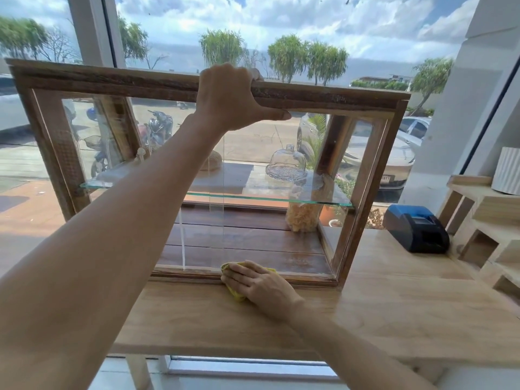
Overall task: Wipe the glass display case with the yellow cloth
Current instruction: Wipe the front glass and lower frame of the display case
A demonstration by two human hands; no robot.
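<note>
Wooden counter (pixel 394 305): left hand (pixel 228 99) grips display case (pixel 365 178) top edge; right hand (pixel 259 282) presses yellow cloth (pixel 235 294), fingers flat.

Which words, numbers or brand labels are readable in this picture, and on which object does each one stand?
No text can be read.
License plate on the car outside: characters blurred.
Black and blue printer on the counter: no label visible.
Display case and yellow cloth: no writing.
</note>
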